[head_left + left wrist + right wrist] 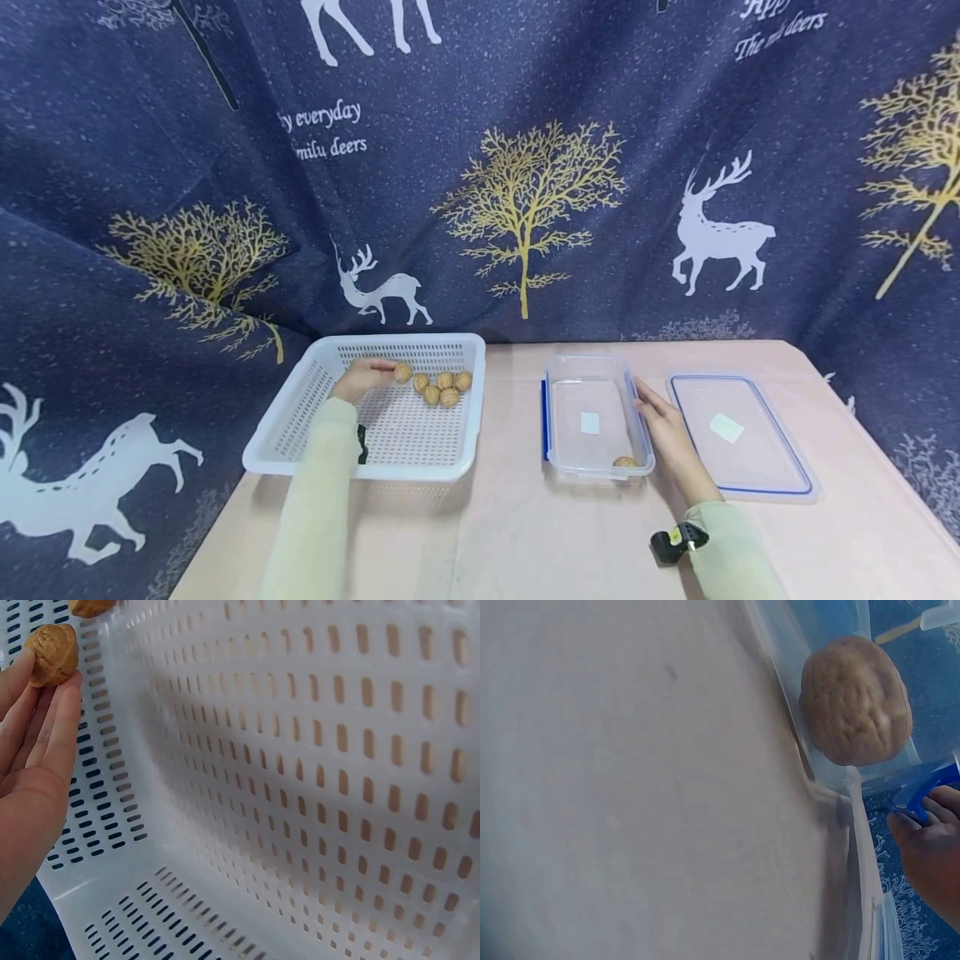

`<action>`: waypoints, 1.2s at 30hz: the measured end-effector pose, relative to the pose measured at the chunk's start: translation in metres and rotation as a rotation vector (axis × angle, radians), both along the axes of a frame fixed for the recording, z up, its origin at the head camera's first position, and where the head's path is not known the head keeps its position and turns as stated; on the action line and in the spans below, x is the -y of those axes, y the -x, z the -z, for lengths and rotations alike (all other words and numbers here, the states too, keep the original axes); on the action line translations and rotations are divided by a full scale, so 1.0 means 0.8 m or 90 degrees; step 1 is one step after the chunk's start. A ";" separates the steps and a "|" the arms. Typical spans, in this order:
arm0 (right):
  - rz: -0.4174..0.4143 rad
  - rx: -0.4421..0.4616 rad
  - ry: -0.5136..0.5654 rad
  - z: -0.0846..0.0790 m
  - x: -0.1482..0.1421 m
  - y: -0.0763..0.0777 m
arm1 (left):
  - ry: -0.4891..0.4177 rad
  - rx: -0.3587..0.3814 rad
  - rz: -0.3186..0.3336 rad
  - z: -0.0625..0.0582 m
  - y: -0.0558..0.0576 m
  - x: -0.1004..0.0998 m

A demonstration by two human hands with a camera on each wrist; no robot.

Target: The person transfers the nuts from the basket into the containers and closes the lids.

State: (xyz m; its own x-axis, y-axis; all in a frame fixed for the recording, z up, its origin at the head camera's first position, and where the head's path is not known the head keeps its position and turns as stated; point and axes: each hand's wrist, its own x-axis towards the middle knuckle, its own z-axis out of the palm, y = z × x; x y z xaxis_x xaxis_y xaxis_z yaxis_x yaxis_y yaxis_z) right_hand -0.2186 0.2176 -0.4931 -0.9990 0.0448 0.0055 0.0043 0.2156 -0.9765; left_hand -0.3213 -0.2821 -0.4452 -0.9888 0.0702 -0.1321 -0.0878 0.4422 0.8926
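The walnut [403, 372] may slip, because your left hand [365, 381] pinches it by fingertips; your right hand [666, 425] holds the box [600, 398].

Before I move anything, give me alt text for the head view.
The left hand pinches a walnut inside a white basket, near five other walnuts. The right hand touches a clear container holding one walnut; a blue-rimmed lid lies farther right on the pink table.
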 end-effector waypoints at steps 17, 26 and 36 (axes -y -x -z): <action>-0.003 -0.003 0.002 0.001 -0.001 -0.001 | -0.011 -0.024 0.025 -0.015 0.001 -0.008; -0.006 0.000 0.003 0.002 0.000 -0.002 | -0.017 -0.066 0.044 -0.026 0.001 -0.021; -0.011 -0.002 0.000 0.001 -0.001 0.000 | -0.039 -0.079 0.063 -0.054 -0.009 -0.048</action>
State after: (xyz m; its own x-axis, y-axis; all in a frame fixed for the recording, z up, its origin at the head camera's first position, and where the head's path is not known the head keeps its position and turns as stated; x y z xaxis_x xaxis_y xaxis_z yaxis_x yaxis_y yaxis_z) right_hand -0.2182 0.2183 -0.4939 -0.9996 0.0283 0.0092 -0.0029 0.2148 -0.9766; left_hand -0.3139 -0.2440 -0.4021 -0.9849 0.1729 -0.0024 0.0657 0.3871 0.9197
